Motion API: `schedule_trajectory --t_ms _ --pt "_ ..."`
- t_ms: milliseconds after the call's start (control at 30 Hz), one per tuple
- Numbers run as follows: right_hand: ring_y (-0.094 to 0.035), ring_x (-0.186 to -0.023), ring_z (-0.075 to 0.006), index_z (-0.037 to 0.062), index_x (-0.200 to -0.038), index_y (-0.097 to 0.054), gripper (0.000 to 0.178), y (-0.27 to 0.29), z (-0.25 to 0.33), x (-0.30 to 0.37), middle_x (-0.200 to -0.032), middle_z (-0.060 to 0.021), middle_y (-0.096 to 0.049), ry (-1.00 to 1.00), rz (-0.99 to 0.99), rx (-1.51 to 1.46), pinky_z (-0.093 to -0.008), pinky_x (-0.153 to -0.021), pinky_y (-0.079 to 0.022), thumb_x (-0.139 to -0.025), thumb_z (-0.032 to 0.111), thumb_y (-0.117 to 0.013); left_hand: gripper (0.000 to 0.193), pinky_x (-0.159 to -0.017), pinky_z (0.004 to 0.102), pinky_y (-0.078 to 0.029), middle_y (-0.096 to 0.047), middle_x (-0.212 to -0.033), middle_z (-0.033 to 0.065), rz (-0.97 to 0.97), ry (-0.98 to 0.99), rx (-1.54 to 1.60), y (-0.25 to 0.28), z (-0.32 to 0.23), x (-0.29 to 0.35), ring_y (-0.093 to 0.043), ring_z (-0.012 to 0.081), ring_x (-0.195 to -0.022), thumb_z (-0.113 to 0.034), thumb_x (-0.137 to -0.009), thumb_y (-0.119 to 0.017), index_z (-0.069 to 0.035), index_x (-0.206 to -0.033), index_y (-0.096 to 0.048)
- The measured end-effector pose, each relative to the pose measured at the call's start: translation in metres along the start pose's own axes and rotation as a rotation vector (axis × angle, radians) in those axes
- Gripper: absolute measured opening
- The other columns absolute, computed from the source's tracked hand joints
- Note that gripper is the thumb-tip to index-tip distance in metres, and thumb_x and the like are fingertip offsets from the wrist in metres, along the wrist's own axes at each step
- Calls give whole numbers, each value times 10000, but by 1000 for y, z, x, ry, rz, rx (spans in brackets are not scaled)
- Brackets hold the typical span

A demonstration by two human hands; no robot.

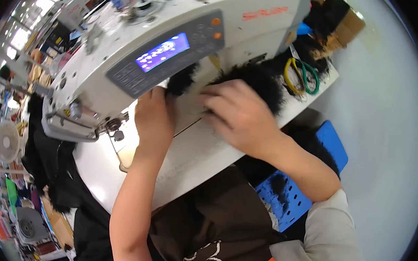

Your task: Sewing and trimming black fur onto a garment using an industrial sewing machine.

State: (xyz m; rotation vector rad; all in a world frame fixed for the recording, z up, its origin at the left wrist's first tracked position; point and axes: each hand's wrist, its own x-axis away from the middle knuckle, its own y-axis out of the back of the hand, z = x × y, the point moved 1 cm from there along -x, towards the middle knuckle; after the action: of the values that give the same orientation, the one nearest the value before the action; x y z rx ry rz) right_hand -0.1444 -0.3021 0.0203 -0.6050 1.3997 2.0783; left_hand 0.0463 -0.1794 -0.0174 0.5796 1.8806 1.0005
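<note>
A white sewing machine [246, 30] with a lit control panel stands across the table. My left hand [155, 116] reaches in beneath its arm, right of the needle area [115, 130]; its fingertips are hidden behind the machine head. Just beside those fingers is a tuft of black fur material [182, 80]. Above the white tabletop, my right hand [242, 116] is slightly smeared by motion, its bent fingers and thumb apart. Its fingers are at the near left edge of a larger black furry piece [261, 88]; whether they touch it I cannot tell.
Scissors with yellow and green handles [301, 79] lie at the table's right end beside more black fur. Below on the right is a blue perforated plastic stool [289, 205] with black scraps. Black cloth [52, 162] hangs at the left edge, and a white fan [7, 140] stands beyond.
</note>
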Motion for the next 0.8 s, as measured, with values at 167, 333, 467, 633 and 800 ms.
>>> schedule_trajectory --t_ms 167,333,467,633,800 --pt "-625 -1301 -326 16 -1359 -635 427 -56 7 -1 -1348 -145 -675 39 86 -182 -422 -1109 -523 -936 42 -581 236 -805 485 -567 -756 -1075 204 165 -4 129 56 -21 43 -716 424 -928 -90 -1030 -652 -14 -1250 -684" --pt "-629 -1313 -327 37 -1226 -693 302 -81 12 -5 -1249 -139 -714 158 181 -263 -430 -1093 -527 -946 39 -581 190 -744 253 -520 -723 -867 53 237 307 464 126 -12 101 -682 93 -806 35 -982 -694 6 -1168 -710" --pt "-631 -1287 -328 78 -1185 -717 349 -70 19 -7 -1213 -146 -722 198 495 -395 -440 -1042 -528 -837 63 -737 112 -670 179 -379 -696 -866 4 178 641 795 183 49 144 -556 45 -708 54 -969 -620 22 -978 -727" --pt "-762 -847 -292 44 -1278 -736 315 -61 32 -9 -1007 -136 -788 21 411 -759 -371 -749 -604 -980 133 -783 431 -834 419 -623 -765 -1070 210 -28 617 1347 210 106 188 -765 309 -928 -181 -977 -761 60 -1299 -607" --pt "-736 -784 -154 -28 -1191 -726 222 -48 63 -1 -957 -86 -775 -633 404 -1312 -292 -648 -589 -1008 91 -771 361 -900 451 -603 -770 -1119 237 -120 785 1322 198 104 206 -768 327 -938 -95 -1044 -687 46 -1363 -593"
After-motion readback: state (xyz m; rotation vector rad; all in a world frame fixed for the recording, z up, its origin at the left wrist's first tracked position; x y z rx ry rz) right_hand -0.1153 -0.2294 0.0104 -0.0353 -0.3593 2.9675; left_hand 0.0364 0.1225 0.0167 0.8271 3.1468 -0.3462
